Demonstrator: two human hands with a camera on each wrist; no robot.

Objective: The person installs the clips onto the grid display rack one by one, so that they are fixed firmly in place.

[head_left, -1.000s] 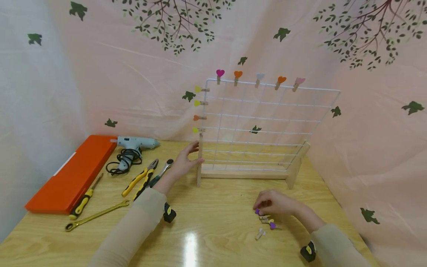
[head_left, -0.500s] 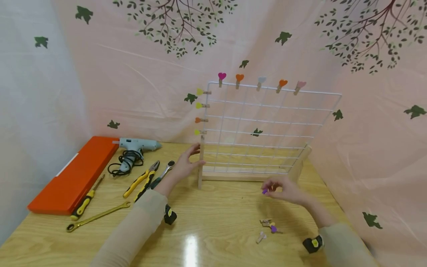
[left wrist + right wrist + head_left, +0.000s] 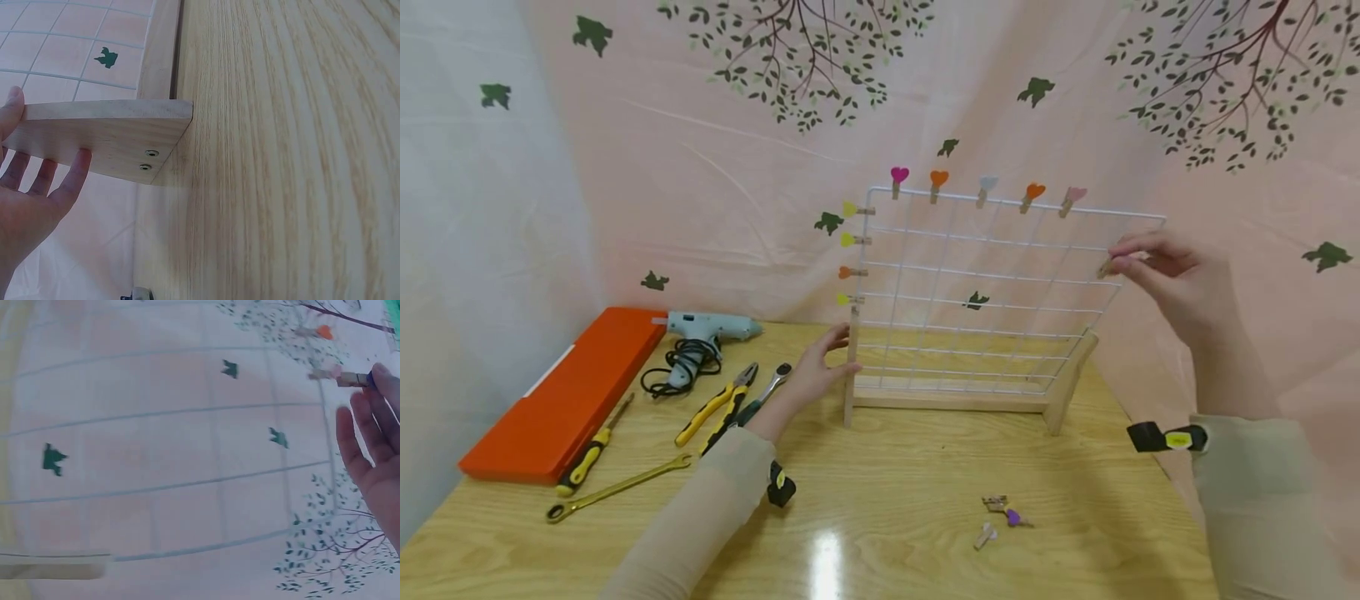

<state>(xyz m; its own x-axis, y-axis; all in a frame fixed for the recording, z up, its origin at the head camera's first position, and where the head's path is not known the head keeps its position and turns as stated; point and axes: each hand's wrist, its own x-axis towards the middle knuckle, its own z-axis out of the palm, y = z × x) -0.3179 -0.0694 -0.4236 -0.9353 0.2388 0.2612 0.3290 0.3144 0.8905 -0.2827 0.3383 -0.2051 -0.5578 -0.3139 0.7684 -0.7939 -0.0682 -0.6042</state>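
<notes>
My right hand point(image 3: 1180, 279) pinches a small wooden clothespin point(image 3: 352, 380) with a purple heart between thumb and fingertips. It is at the right side of the white wire grid point(image 3: 1112, 212); whether the clothespin touches the wire I cannot tell. My left hand point(image 3: 815, 369) grips the wooden side post point(image 3: 94, 134) of the grid's stand, thumb on its front edge and fingers against its outer face. Heart clothespins line the grid's top edge, including a magenta one point(image 3: 899, 177), and its left edge, including an orange one point(image 3: 847, 272).
Loose clothespins, one with a purple heart point(image 3: 1013, 517) and one with a white heart point(image 3: 985, 536), lie in front of the stand. At left are an orange case point(image 3: 561, 400), glue gun point(image 3: 711, 323), pliers point(image 3: 718, 404), ratchet point(image 3: 767, 390), screwdriver point(image 3: 587, 457) and wrench point(image 3: 621, 485).
My right hand has picked up the purple-heart clothespin from the loose ones on the table and carried it up and right to the grid's right side. My left hand has stayed at the post.
</notes>
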